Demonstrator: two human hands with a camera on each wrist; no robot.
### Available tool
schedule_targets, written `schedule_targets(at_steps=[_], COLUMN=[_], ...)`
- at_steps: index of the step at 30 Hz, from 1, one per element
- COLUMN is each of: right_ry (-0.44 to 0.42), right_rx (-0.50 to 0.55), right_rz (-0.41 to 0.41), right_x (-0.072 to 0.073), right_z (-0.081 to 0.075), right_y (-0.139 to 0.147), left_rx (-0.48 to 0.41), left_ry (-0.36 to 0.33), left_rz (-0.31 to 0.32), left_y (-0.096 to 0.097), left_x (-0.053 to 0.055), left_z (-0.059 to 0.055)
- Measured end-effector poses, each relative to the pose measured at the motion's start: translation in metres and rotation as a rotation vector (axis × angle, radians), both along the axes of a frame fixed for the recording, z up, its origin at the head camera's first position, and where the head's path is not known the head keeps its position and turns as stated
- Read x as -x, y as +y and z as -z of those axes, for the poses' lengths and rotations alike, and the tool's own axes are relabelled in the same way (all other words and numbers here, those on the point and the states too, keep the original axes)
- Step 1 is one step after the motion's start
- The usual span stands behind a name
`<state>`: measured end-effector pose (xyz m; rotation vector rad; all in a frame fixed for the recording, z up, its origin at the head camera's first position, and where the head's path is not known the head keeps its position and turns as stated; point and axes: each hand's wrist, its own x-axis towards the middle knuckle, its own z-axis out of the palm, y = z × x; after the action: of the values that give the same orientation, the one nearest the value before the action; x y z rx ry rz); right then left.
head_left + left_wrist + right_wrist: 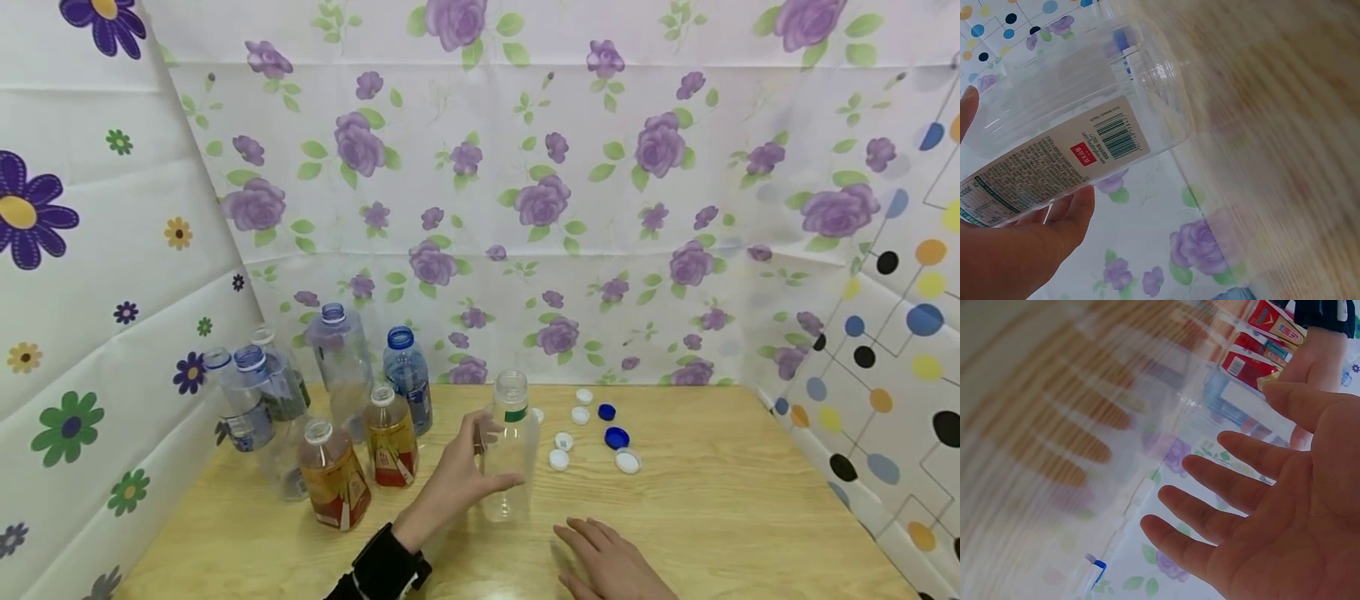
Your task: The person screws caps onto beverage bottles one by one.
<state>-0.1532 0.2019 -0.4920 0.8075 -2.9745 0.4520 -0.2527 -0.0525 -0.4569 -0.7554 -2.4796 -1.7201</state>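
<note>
"Fingers (pixel 1080 209)?"

"Left hand (pixel 456 471) curled round the clear bottle (pixel 517 454), upright beside the loose caps (pixel 564 442); right hand (pixel 611 560) spread, holding nothing."

"Handling?"

"Likely light, slick, thin-walled (looks empty, btw), so a hard squeeze could dent it. Hold mid-body, gently."

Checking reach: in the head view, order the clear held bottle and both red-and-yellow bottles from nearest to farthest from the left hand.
1. Clear bottle: in the grip of the left hand.
2. Right red-and-yellow bottle: left of that hand.
3. Left red-and-yellow bottle: farther left.
</note>
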Motion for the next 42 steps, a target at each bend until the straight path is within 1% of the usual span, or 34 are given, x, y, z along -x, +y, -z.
schedule_targets(at_steps=[4, 7, 9, 11, 13, 15, 17, 20, 23, 27, 29, 33, 36, 42], right_ry=[-0.055, -0.028, -0.008, 0.01, 0.028, 0.066, 0.127, 0.199, 0.245, 0.265, 0.272, 0.312, 0.31, 0.205], right_rx=[0.005, -0.004, -0.012, -0.006, -0.003, 0.0, 0.001, -0.016, -0.04, -0.055, -0.035, 0.012, 0.023, 0.018], right_rz=[0.001, -0.032, -0.035, -0.004, 0.05, 0.103, 0.136, 0.169, 0.215, 0.266, 0.273, 0.261, 0.267, 0.329], right_x=[0.001, 0.005, 0.011, 0.019, 0.028, 0.039, 0.052, 0.071, 0.085, 0.095, 0.098, 0.104, 0.108, 0.115], right_z=[-0.001, -0.001, -0.002, -0.005, -0.009, -0.013, -0.015, -0.015, -0.011, -0.004, -0.002, -0.001, 0.0, 0.0], right_y=[0.002, 0.004, 0.006, 0.007, 0.01, 0.014, 0.02, 0.032, 0.043, 0.053, 0.056, 0.058, 0.059, 0.063], left_rx=[-0.005, -0.018, -0.021, -0.018, -0.011, -0.006, -0.01, -0.021, -0.034, -0.044, -0.046, -0.046, -0.043, -0.035], left_ry=[-0.015, -0.048, -0.067, -0.077, -0.084, -0.088, -0.098, -0.113, -0.125, -0.132, -0.127, -0.117, -0.12, -0.127], left_rz=[0.025, 0.048, 0.051, 0.051, 0.048, 0.05, 0.054, 0.06, 0.067, 0.072, 0.074, 0.075, 0.076, 0.069], left_y=[0.001, 0.0, 0.0, -0.001, -0.001, -0.002, -0.002, -0.003, -0.003, -0.003, -0.004, -0.005, -0.005, -0.004], left_x=[0.0, 0.0, 0.0, 0.001, 0.002, 0.002, 0.003, 0.003, 0.004, 0.003, 0.003, 0.002, 0.002, 0.003], left_z=[0.0, -0.001, -0.003, -0.004, -0.005, -0.006, -0.006, -0.006, -0.005, -0.004, -0.004, -0.006, -0.006, -0.006])
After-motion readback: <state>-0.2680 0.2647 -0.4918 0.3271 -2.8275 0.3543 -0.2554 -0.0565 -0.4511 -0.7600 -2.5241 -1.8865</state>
